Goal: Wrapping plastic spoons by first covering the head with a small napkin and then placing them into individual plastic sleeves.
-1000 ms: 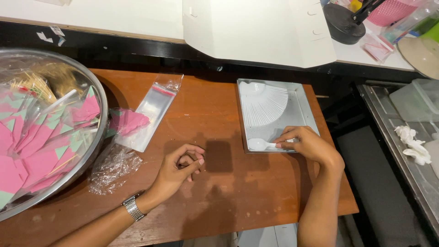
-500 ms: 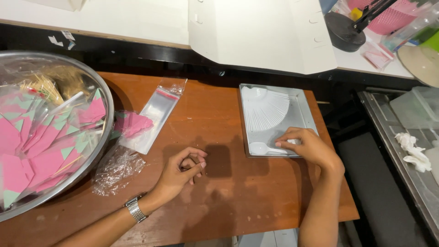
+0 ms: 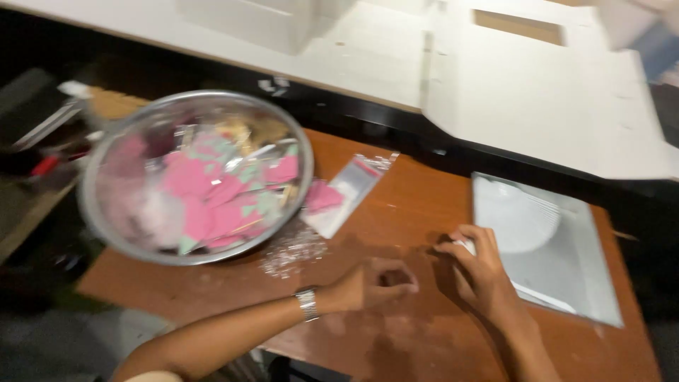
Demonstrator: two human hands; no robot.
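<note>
The whole view is smeared with motion, so fine detail is hard to read. At the lower middle of the frame the left hand (image 3: 378, 281) rests on the brown wooden counter (image 3: 417, 212), fingers curled loosely inward; I cannot tell whether anything sits inside the curl. Just right of it, the right hand (image 3: 475, 265) has its fingertips pinched together on a small white piece (image 3: 463, 245), right at the left edge of the flat grey tray (image 3: 566, 265). A white pleated paper fan (image 3: 520, 223) lies in the tray's upper part.

To the left, a big metal bowl (image 3: 106, 212) holds a heap of pink and green paper shapes (image 3: 212, 198). Between bowl and tray lie a clear plastic sleeve (image 3: 350, 191) with one pink piece (image 3: 322, 198) beside it, and a crumpled bit of clear film (image 3: 293, 255) near the bowl's lower rim.

The risks, as I judge them: the white piece looks thin and could tear or slip from so light a pinch. The left forearm passes close to the film and bowl rim, so a careless sweep could scatter both.
</note>
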